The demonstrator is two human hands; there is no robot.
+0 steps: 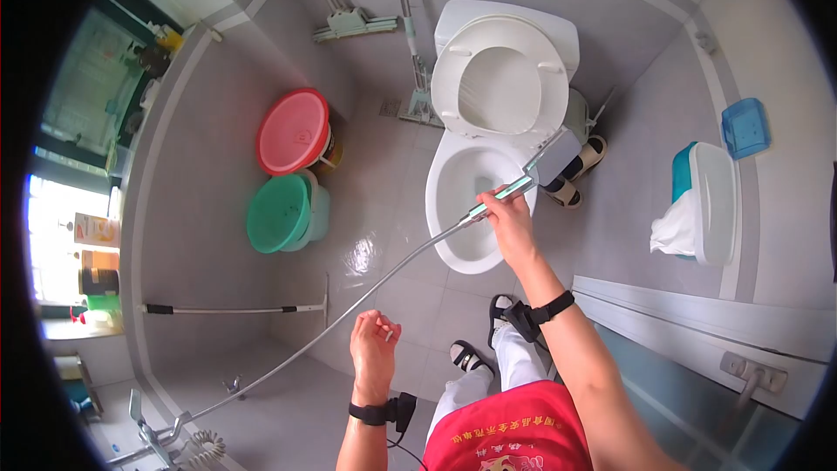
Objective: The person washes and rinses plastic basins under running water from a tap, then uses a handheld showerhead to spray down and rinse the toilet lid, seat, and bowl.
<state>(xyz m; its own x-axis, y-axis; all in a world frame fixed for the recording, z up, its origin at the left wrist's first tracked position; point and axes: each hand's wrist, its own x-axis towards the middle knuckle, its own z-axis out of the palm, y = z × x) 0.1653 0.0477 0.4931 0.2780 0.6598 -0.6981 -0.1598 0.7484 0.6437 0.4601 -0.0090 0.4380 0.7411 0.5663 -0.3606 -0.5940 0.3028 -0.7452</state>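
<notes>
My right hand [508,220] is wrapped round the handle of a silver handheld shower head [549,157]. The shower head reaches up and right over the rim of the white toilet [442,209], whose lid and seat are raised. From the handle a metal hose [349,312] stretches down left to the tap [161,436]. Below the hose, apart from it, my left hand [375,344] is held with fingers curled in; whether anything small lies inside, I cannot tell. Both wrists wear black straps.
A red basin [294,131] and a green basin [279,214] rest along the left wall. Mops [356,24] lean at the back. A long-handled squeegee [235,309] crosses at left. Slippers [575,173] stand right of the toilet, below a tissue box [715,205] on the wall.
</notes>
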